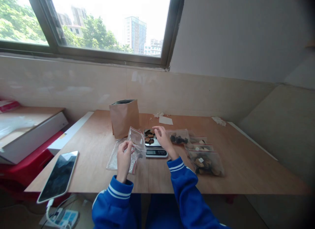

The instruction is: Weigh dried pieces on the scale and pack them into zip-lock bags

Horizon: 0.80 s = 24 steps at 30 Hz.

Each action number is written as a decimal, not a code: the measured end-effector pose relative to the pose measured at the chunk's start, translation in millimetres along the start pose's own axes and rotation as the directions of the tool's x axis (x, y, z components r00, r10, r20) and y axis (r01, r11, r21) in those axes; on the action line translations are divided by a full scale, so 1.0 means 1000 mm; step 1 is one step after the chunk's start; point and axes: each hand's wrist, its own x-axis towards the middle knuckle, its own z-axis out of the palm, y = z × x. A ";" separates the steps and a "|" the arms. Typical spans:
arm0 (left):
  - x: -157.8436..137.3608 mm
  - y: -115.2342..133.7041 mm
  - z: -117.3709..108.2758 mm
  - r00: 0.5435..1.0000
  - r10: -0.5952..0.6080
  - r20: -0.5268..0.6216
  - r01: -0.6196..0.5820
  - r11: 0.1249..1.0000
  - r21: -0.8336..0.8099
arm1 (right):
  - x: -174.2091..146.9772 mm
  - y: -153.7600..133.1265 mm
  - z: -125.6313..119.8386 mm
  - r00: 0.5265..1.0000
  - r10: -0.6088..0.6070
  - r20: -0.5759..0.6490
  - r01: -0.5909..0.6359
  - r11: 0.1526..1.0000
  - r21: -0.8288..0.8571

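Note:
My left hand [124,156] pinches the edge of a clear zip bag [136,138], held up just left of the scale. Under that hand more clear plastic bags [113,158] lie on the table. A small digital scale [157,153] stands in front of me with several dark and brown dried slices [149,139] on its plate. Over the plate's right side reaches my right hand [162,138], fingers bent and closed at a brown slice near the far edge. The contact at those fingertips is small and partly hidden.
A brown paper pouch [125,119] stands open behind the bags. To the right lie several filled zip bags [209,163]. A white card [165,120] and crumpled tissue [219,121] are at the back. A phone [59,176] on a cable overhangs the left front edge.

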 end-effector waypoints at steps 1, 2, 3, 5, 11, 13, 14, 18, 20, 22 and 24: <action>0.001 0.001 -0.002 1.000 -0.027 0.010 0.028 0.999 -0.031 | -0.001 0.009 0.004 1.000 -0.029 0.007 0.030 0.993 -0.114; 0.001 0.002 -0.003 0.998 -0.051 0.022 0.052 0.997 -0.057 | -0.004 0.017 0.009 0.998 -0.045 0.035 0.051 0.975 -0.214; 0.002 0.002 -0.005 0.997 -0.067 0.031 0.069 0.995 -0.075 | -0.007 0.024 0.015 0.996 -0.046 0.071 0.065 0.953 -0.296; 0.003 0.004 -0.007 0.996 -0.077 0.039 0.080 0.993 -0.089 | -0.014 0.033 0.027 0.991 -0.023 0.128 0.073 0.914 -0.400; 0.002 0.005 -0.011 0.999 -0.034 0.034 0.036 0.998 -0.060 | -0.025 0.041 0.045 0.986 -0.012 0.165 0.093 0.865 -0.493; 0.001 0.006 -0.013 0.999 -0.025 0.035 0.027 0.998 -0.049 | -0.025 0.041 0.045 0.990 -0.002 0.144 0.074 0.865 -0.497; 0.000 0.007 -0.013 0.999 -0.019 0.034 0.021 0.999 -0.040 | -0.025 0.041 0.045 0.991 0.005 0.133 0.062 0.866 -0.496; -0.004 0.012 -0.015 1.000 0.001 0.015 -0.001 1.000 -0.009 | -0.025 0.043 0.046 0.995 0.010 0.096 0.038 0.873 -0.486; -0.004 0.014 -0.015 1.000 0.010 0.008 -0.011 1.000 0.010 | -0.025 0.045 0.047 0.996 0.006 0.084 0.035 0.877 -0.480; -0.004 0.014 -0.014 1.000 0.023 0.006 -0.024 0.999 0.033 | -0.025 0.047 0.047 0.997 0.015 0.081 0.025 0.882 -0.471; -0.003 0.014 -0.014 0.999 0.032 0.010 -0.032 0.998 0.046 | -0.025 0.049 0.046 0.996 0.025 0.090 0.019 0.888 -0.460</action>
